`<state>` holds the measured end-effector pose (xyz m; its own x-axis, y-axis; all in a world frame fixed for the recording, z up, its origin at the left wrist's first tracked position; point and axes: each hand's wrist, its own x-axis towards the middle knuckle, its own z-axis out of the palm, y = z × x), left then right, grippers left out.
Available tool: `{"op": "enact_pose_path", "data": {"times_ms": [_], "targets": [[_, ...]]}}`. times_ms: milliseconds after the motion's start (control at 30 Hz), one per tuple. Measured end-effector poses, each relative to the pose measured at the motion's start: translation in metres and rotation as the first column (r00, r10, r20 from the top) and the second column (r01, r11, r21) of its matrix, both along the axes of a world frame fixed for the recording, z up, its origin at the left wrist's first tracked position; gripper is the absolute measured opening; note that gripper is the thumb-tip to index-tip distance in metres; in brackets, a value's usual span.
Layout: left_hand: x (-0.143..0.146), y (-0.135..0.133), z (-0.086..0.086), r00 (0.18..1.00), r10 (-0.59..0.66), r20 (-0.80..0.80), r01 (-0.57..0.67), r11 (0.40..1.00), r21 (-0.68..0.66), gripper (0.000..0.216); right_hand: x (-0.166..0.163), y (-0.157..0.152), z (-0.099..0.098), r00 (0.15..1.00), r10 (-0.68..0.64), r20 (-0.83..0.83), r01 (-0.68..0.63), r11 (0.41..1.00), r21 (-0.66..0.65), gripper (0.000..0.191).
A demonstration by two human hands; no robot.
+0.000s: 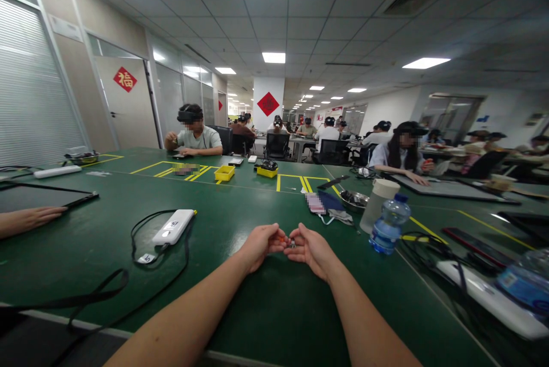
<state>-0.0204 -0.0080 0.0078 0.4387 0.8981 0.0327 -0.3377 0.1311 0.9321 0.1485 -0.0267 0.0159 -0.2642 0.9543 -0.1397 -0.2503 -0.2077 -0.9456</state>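
My left hand [261, 248] and my right hand [312, 250] meet, fingertips close together, just above the green table [274, 304]. A small orange piece [282, 239] shows at the curled fingers of my left hand. Between the thumb and fingers of my right hand is a small silvery piece [293, 243]. Both pieces are too small to name, and the fingers partly hide them. Left of my hands lies a white power bank [175, 227] with a black cable.
A water bottle [389, 224] and a pale tumbler [377, 204] stand to my right, by a metal bowl [354, 200]. Yellow trays [224, 173] sit farther back. A co-worker's hand [36, 220] rests at the left; other people sit across the table and to the right.
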Motion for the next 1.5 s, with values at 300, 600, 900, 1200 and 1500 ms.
{"op": "enact_pose_path", "data": {"times_ms": [300, 600, 900, 1200, 1500], "targets": [[0.002, 0.001, -0.008, 0.992, 0.046, -0.120, -0.039, 0.997, 0.066, 0.018, 0.001, 0.002, -0.007, 0.995, 0.022, 0.096, -0.023, 1.000, 0.009, 0.018], [0.002, 0.003, -0.016, 0.974, 0.031, -0.223, -0.017, 0.998, 0.064, 0.012, 0.000, 0.000, -0.011, 0.972, 0.044, 0.233, -0.044, 0.999, -0.002, 0.024], [-0.001, 0.006, -0.010, 0.997, 0.005, -0.083, -0.003, 1.000, 0.017, 0.018, 0.000, 0.000, -0.006, 0.993, -0.007, 0.122, -0.001, 0.998, 0.067, 0.022], [-0.002, 0.006, -0.006, 0.998, -0.016, 0.062, 0.024, 0.992, -0.127, 0.046, 0.003, 0.005, -0.005, 0.999, -0.002, -0.047, 0.001, 1.000, -0.018, 0.039], [-0.002, 0.006, -0.008, 1.000, -0.024, 0.001, 0.024, 0.999, -0.039, 0.030, 0.002, 0.004, -0.006, 1.000, 0.016, 0.022, -0.017, 1.000, 0.013, 0.017]]}}
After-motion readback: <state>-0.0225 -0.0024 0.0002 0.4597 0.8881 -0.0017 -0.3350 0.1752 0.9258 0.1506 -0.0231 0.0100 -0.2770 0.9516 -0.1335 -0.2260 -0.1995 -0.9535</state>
